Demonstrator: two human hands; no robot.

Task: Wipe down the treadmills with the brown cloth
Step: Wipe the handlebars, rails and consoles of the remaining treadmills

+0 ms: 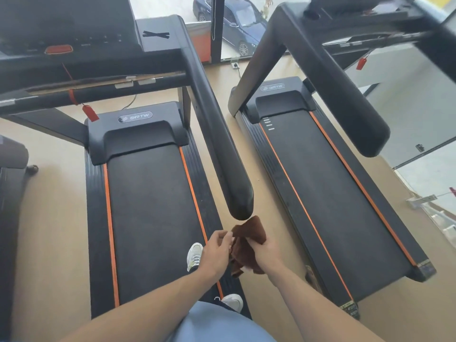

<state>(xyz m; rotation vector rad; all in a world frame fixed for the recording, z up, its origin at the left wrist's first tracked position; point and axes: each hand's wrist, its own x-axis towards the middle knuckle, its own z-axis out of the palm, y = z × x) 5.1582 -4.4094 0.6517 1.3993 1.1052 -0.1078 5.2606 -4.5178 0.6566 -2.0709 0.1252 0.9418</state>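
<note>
- The brown cloth (249, 240) is a crumpled, plush rag, bunched into folds, with one corner standing up toward the rounded end of the near treadmill's right handrail (222, 134) and a loose tail hanging down between the wrists.
- It is held in the air between both hands, above the right side rail of the left treadmill (148, 218), just below the handrail tip; whether the raised corner touches the tip cannot be told from this angle.
- The right hand (265, 253) grips the cloth, its fingers curled round the bunched middle from the right side.
- The left hand (216, 250) pinches the cloth's left edge, with thumb and fingertips closed together on the fabric.
- The left treadmill has a black belt edged with orange stripes, a grey motor cover (138, 129) at the far end, and a console with a red stop button (58, 49) at the upper left.
- A red safety clip (90, 113) hangs from the left treadmill's crossbar.
- The right treadmill (328, 193) lies parallel, well apart from the hands, its own handrail (345, 95) slanting over its deck.
- A narrow strip of tan floor (251, 154) runs between the two decks; wider floor opens right of the right treadmill.
- The person's white sneakers (195, 255) stand on the left treadmill's belt and right rail.
</note>
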